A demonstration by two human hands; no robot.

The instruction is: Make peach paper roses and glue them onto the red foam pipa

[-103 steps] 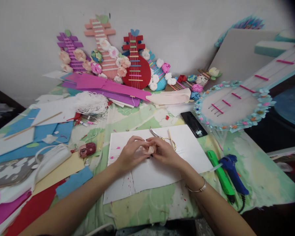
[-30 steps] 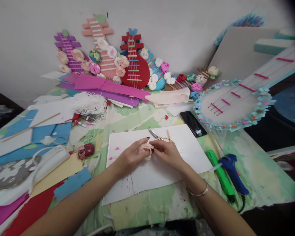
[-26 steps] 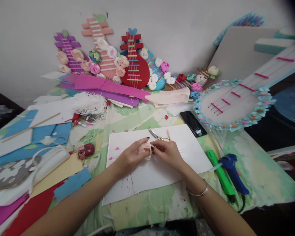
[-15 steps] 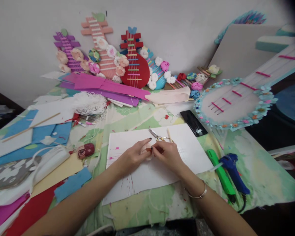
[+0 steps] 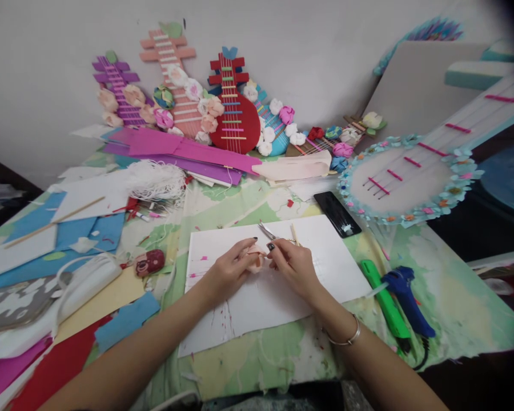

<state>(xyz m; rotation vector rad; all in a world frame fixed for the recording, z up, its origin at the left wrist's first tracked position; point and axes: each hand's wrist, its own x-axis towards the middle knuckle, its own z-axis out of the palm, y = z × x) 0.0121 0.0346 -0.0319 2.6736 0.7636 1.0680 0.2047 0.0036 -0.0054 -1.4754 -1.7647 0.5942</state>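
A small pale pink paper flower (image 5: 256, 264) sits between my hands, above a white board (image 5: 265, 305). My left hand (image 5: 230, 268) pinches it from the left, partly hiding it. At its right edge, the thumb and fingers of my right hand (image 5: 294, 267) are closed on the petals; the exact grip is hard to make out. Just behind my right hand lie open scissors (image 5: 266, 230), their handles partly covered, with a thin wooden stick (image 5: 294, 233) beside them.
Right of the board are a green cutter (image 5: 383, 299), a blue glue gun (image 5: 411, 302) and a black phone (image 5: 336, 214). Decorated paper lutes, including a red one (image 5: 236, 123), lean against the wall. White string (image 5: 156, 181) and coloured sheets (image 5: 128, 322) cover the left side.
My right hand has shifted slightly and its fingers have turned at the flower's edge. More of the pink flower now shows between my hands.
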